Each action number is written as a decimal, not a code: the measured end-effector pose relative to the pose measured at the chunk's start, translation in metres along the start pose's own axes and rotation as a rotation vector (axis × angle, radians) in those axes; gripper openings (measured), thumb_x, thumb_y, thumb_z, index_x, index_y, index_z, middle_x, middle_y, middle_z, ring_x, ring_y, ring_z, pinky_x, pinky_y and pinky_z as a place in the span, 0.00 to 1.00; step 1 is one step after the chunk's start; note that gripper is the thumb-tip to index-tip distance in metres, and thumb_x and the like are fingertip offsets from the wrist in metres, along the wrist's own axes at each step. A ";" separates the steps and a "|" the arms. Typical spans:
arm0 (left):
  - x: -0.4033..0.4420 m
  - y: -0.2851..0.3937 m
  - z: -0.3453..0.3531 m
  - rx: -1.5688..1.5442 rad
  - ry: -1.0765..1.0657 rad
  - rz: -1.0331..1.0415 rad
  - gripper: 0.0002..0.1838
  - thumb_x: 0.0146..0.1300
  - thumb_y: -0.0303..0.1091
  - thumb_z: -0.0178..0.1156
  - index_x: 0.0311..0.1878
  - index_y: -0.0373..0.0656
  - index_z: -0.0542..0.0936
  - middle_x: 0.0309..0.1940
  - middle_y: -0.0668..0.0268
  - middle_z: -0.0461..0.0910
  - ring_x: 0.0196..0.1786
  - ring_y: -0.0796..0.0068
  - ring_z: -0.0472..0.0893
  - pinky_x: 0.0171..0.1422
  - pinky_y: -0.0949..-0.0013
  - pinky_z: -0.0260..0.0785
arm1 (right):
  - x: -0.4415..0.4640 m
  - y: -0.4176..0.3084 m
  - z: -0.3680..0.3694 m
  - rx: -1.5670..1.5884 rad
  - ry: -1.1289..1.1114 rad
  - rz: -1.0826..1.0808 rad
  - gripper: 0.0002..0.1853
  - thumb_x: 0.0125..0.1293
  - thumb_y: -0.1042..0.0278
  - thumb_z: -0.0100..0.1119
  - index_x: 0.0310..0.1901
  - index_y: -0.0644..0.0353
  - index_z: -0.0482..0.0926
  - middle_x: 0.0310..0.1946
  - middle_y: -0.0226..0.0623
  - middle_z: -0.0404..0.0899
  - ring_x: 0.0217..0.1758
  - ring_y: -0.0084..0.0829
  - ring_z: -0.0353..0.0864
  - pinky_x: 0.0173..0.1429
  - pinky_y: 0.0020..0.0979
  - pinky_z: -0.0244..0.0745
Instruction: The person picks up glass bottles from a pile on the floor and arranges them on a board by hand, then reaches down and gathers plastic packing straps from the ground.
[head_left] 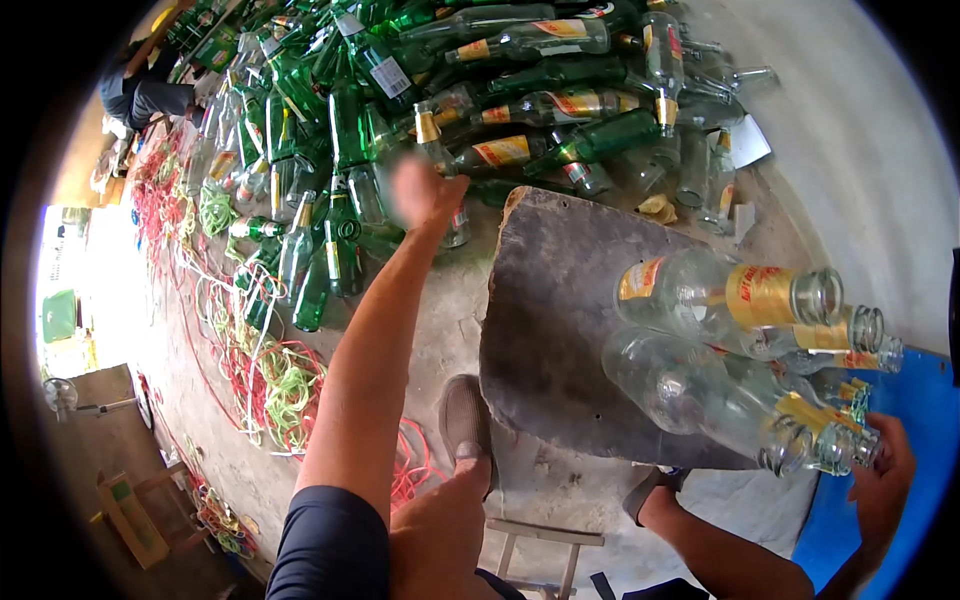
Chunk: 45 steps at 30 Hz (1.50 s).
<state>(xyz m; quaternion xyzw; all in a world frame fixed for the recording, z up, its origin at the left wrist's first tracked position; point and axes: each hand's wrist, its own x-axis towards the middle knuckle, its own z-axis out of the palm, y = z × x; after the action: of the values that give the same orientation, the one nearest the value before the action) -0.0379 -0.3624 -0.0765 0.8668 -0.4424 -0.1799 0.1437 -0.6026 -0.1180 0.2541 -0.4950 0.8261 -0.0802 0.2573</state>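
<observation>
My left hand (pixel 425 192), partly blurred, reaches into the pile and appears closed around a clear glass bottle (pixel 428 128) with a gold neck label. Green glass bottles (pixel 348 125) lie close about it. On a dark board (pixel 560 300), several clear glass bottles (pixel 668 380) with gold and red labels lie on their sides, mouths to the right. My right hand (pixel 885 465) is at the board's right end, its curled fingers at the neck of a clear bottle (pixel 838 448) there; part of its grip is hidden.
Red, white and green plastic straps (pixel 275 390) lie tangled on the concrete floor. A wooden stool (pixel 545 535) stands between my feet. A blue panel (pixel 900 400) is at right. Another person (pixel 150 95) sits at the far upper left. A fan (pixel 62 397) stands at left.
</observation>
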 end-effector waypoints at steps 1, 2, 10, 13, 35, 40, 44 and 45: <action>-0.005 0.002 -0.005 -0.010 -0.006 0.011 0.43 0.44 0.50 0.79 0.59 0.32 0.75 0.59 0.48 0.78 0.66 0.47 0.78 0.69 0.50 0.75 | -0.003 0.002 -0.002 -0.018 -0.003 -0.020 0.27 0.61 0.87 0.62 0.65 0.67 0.75 0.39 0.32 0.82 0.29 0.15 0.76 0.20 0.21 0.62; -0.010 0.000 -0.006 -0.045 0.121 0.100 0.35 0.42 0.46 0.79 0.49 0.36 0.75 0.48 0.53 0.77 0.53 0.51 0.78 0.56 0.52 0.73 | -0.006 0.002 -0.003 -0.022 0.002 -0.051 0.26 0.63 0.85 0.62 0.64 0.67 0.76 0.36 0.29 0.78 0.28 0.14 0.73 0.21 0.21 0.61; -0.048 -0.010 -0.036 -0.221 0.481 0.579 0.24 0.36 0.39 0.79 0.33 0.44 0.75 0.28 0.63 0.72 0.29 0.61 0.72 0.32 0.54 0.66 | -0.049 -0.040 0.005 0.108 0.127 -0.119 0.18 0.66 0.84 0.66 0.57 0.65 0.81 0.24 0.18 0.58 0.24 0.11 0.57 0.28 0.21 0.54; -0.072 -0.009 -0.063 -0.170 0.478 0.659 0.25 0.38 0.40 0.77 0.34 0.41 0.72 0.32 0.60 0.70 0.34 0.60 0.71 0.37 0.54 0.66 | -0.067 -0.045 -0.003 0.077 0.093 -0.235 0.13 0.69 0.79 0.67 0.54 0.64 0.83 0.23 0.18 0.59 0.24 0.11 0.58 0.25 0.21 0.57; -0.378 0.081 -0.256 -0.217 -0.271 1.153 0.43 0.50 0.35 0.78 0.69 0.33 0.72 0.60 0.49 0.76 0.62 0.51 0.80 0.67 0.52 0.77 | -0.140 -0.118 0.038 0.581 -0.126 -0.829 0.30 0.61 0.55 0.84 0.56 0.67 0.82 0.22 0.23 0.76 0.27 0.15 0.70 0.34 0.25 0.70; -0.404 0.100 -0.224 -0.310 -0.225 1.340 0.40 0.44 0.33 0.74 0.63 0.30 0.71 0.55 0.46 0.74 0.59 0.41 0.77 0.65 0.49 0.75 | -0.140 -0.110 0.039 0.561 -0.168 -0.799 0.22 0.63 0.55 0.82 0.47 0.63 0.85 0.23 0.24 0.77 0.27 0.16 0.70 0.34 0.26 0.70; -0.413 0.112 -0.199 -0.335 -0.243 1.392 0.39 0.45 0.33 0.74 0.63 0.31 0.71 0.55 0.47 0.74 0.60 0.41 0.77 0.64 0.50 0.76 | -0.136 -0.097 0.038 0.457 -0.074 -0.805 0.17 0.66 0.58 0.78 0.44 0.63 0.86 0.23 0.28 0.79 0.28 0.18 0.71 0.34 0.27 0.71; -0.416 0.112 -0.195 -0.345 -0.250 1.386 0.40 0.46 0.33 0.74 0.64 0.32 0.71 0.56 0.47 0.74 0.61 0.42 0.77 0.64 0.50 0.77 | -0.134 -0.093 0.038 0.412 -0.045 -0.820 0.16 0.66 0.58 0.77 0.44 0.63 0.86 0.24 0.29 0.79 0.28 0.19 0.71 0.34 0.28 0.72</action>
<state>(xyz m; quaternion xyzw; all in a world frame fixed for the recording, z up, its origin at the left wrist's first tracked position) -0.2586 -0.0682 0.2207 0.3249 -0.8686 -0.2123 0.3079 -0.4605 -0.0445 0.3043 -0.7211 0.5230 -0.3272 0.3151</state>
